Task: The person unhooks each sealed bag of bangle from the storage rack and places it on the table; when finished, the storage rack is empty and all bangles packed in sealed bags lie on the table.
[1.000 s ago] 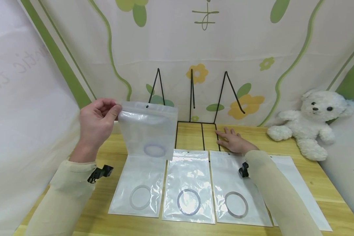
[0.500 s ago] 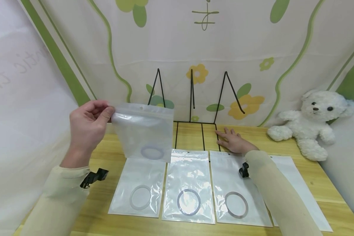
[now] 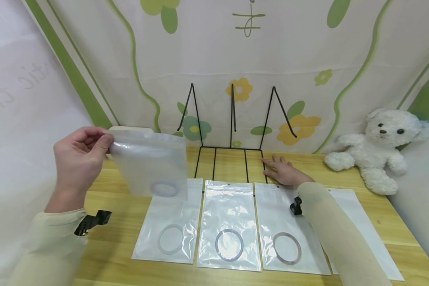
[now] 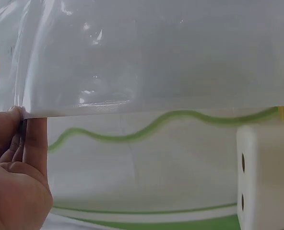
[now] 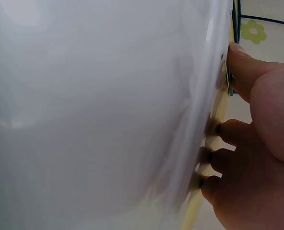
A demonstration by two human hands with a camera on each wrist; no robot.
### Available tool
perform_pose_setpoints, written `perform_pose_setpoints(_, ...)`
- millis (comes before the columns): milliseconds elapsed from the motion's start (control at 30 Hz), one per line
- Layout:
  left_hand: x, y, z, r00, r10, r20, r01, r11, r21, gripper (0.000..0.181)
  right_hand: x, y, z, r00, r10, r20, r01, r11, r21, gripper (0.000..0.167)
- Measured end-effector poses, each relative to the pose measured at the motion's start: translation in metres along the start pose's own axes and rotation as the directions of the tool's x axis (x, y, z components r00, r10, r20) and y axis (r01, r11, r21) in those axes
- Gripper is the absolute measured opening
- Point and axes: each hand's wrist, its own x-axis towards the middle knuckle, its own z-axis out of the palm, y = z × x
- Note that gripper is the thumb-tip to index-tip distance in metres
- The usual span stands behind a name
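Observation:
My left hand (image 3: 80, 159) pinches the upper left corner of a clear zip bag (image 3: 143, 159). A ring-shaped bangle (image 3: 164, 189) shows through the bag's lower part. In the left wrist view the bag (image 4: 156, 57) stretches out from the thumb and fingers. My right hand (image 3: 284, 171) rests with spread fingers on the table beside the base of a black wire rack (image 3: 232, 148). The rack's three prongs hold no bag. In the right wrist view the right hand (image 5: 262, 143) is close to the top edge of a bag (image 5: 108, 120).
Bags with bangles lie in a row: a left bag (image 3: 153, 234), a middle bag (image 3: 228, 210) and a right bag (image 3: 271, 218). Another white bag (image 3: 364, 234) is partly under my right sleeve. A plush bear (image 3: 371, 151) sits at the right, and a white block (image 4: 266, 177) stands behind the held bag.
My left hand has moved left and slightly down with the bag. The bag's hole, at the left prong's tip a second ago, is now apart from it. The right hand has stayed still.

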Motion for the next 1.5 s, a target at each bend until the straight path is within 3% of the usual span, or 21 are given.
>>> perform_pose_setpoints(267, 0.002, -0.007, -0.033, 0.993, -0.079, -0.085, 0.085, 0.994, 0.062, 0.016, -0.001, 0.000, 0.000, 1.000, -0.003, -0.001, 0.003, 1.000, -0.005, 0.066)
perform_pose_setpoints(367, 0.002, -0.009, -0.046, 0.990, -0.082, -0.116, 0.094, 0.990, 0.101, 0.018, -0.001, -0.001, 0.000, 1.000, -0.006, -0.003, 0.006, 1.000, -0.004, 0.066)
perform_pose_setpoints(533, 0.002, -0.012, -0.067, 0.989, -0.054, -0.138, 0.091, 0.957, 0.277, 0.026, 0.000, -0.001, 0.001, 1.000, -0.005, -0.007, 0.005, 1.000, -0.010, 0.066)
perform_pose_setpoints(733, -0.002, -0.016, -0.097, 0.977, -0.133, -0.167, 0.183, 0.922, 0.340, 0.025, 0.002, 0.001, 0.002, 1.000, -0.009, 0.007, 0.009, 1.000, -0.006, 0.066)
perform_pose_setpoints(800, -0.002, -0.018, -0.108, 0.977, -0.162, -0.141, 0.205, 0.897, 0.392, 0.016, 0.002, 0.001, 0.002, 1.000, -0.010, 0.008, 0.010, 1.000, -0.010, 0.067)
perform_pose_setpoints(900, 0.000, -0.024, -0.122, 0.977, -0.202, -0.072, 0.210, 0.838, 0.504, 0.009, 0.001, 0.001, 0.001, 1.000, -0.009, 0.007, 0.009, 1.000, -0.011, 0.067)
perform_pose_setpoints(1000, 0.005, -0.033, -0.131, 0.967, -0.253, -0.010, 0.213, 0.790, 0.575, 0.010, 0.001, 0.001, 0.000, 1.000, -0.011, 0.008, 0.011, 1.000, -0.012, 0.067)
perform_pose_setpoints(1133, 0.014, -0.048, -0.129, 0.945, -0.325, 0.038, 0.233, 0.750, 0.618, 0.011, 0.000, 0.003, -0.001, 1.000, -0.010, 0.010, 0.010, 1.000, -0.006, 0.067)
perform_pose_setpoints(1267, 0.019, -0.066, -0.124, 0.914, -0.396, 0.090, 0.238, 0.703, 0.670, 0.031, 0.001, 0.003, -0.001, 1.000, -0.011, 0.010, 0.011, 1.000, -0.004, 0.067)
perform_pose_setpoints(1367, 0.021, -0.081, -0.121, 0.891, -0.436, 0.125, 0.235, 0.679, 0.695, 0.038, 0.002, 0.004, 0.000, 1.000, -0.013, 0.012, 0.013, 1.000, -0.005, 0.067)
perform_pose_setpoints(1500, 0.021, -0.103, -0.115, 0.873, -0.456, 0.170, 0.200, 0.654, 0.729, 0.039, 0.002, 0.003, 0.000, 1.000, -0.015, 0.009, 0.015, 1.000, -0.003, 0.067)
